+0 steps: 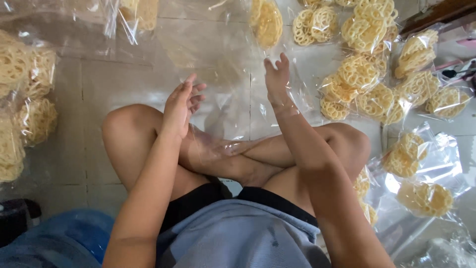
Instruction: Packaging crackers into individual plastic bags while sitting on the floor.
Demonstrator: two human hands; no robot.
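Seated cross-legged on a pale tiled floor [99, 84], looking down past grey shorts [238, 238] and bare knees. Left hand [182, 106] raised at centre left, fingers loosely together and slightly curled, apparently touching the edge of a clear plastic bag [218, 64]; hard to tell whether actually pinching it, since the film is nearly invisible against the tiles. Right hand [276, 79] raised just right of it, fingers straight and spread a little, seemingly inside or behind the same bag. Far right, a heap of sealed clear packets of yellow lattice-shaped crackers [367, 79], rounded and unlabelled. More such packets [419, 193] near right, partly cut off by the frame. Left edge, blurred packets [25, 99] under glare. Near left, a blue object [64, 238], cropped and unidentifiable.
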